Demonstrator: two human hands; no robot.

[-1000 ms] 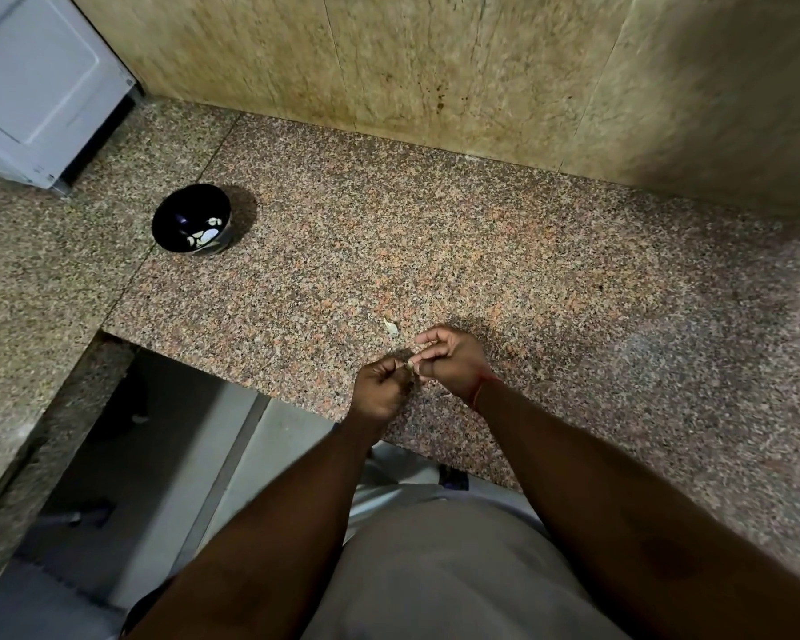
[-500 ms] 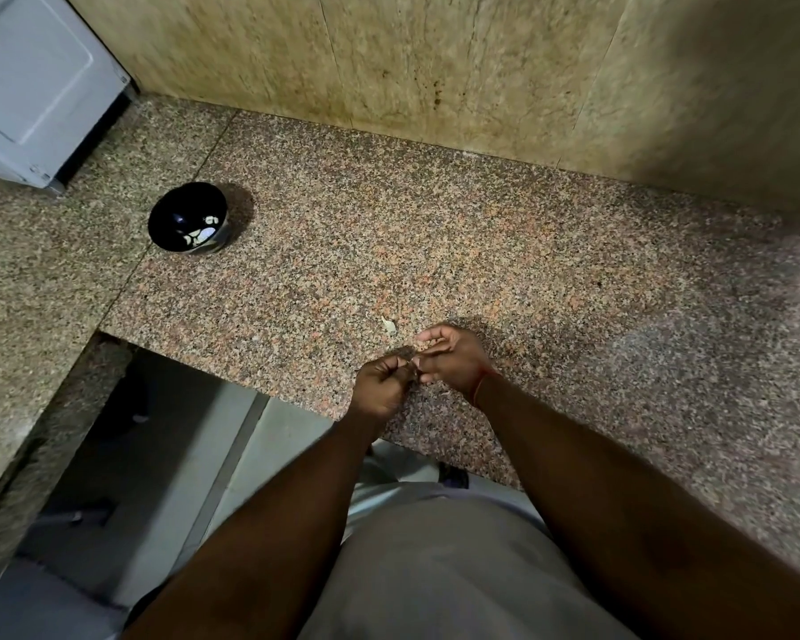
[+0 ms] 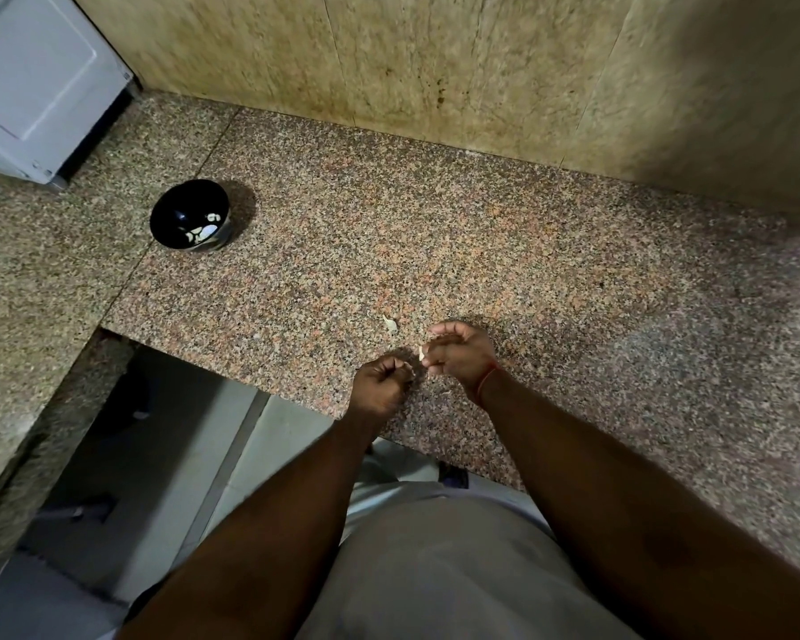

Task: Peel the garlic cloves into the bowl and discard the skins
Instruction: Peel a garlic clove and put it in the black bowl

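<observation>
Speckled pink-brown granite countertop (image 3: pixel 435 251) seen from above, w/ a tan stone wall (image 3: pixel 435 62) along its far edge. Two bare forearms reach in from the bottom toward the counter's near edge. The right hand (image 3: pixel 460 355) hovers just above the granite near that edge, fingers curled, thumb & fingertips pinching a small pale garlic clove (image 3: pixel 421 354) that pokes out on its left side. A thin red thread (image 3: pixel 487 380) circles the right wrist. The left hand (image 3: pixel 382 383) sits just beside it, a small gap apart, over the near edge; its fingers are curled tight into a fist, and I cannot tell whether anything is held inside. A small pale scrap of garlic skin (image 3: pixel 390 323) lies on the granite just beyond the hands. A black bowl (image 3: pixel 190 214) stands well apart toward the far left corner of the slab, close to a seam in the stone; pale peeled pieces lie at its bottom. A white appliance (image 3: pixel 33 80) fills the top left corner. Below the near edge, a grey floor (image 3: pixel 167 455) & the person's light-coloured clothing (image 3: pixel 435 570) show.
</observation>
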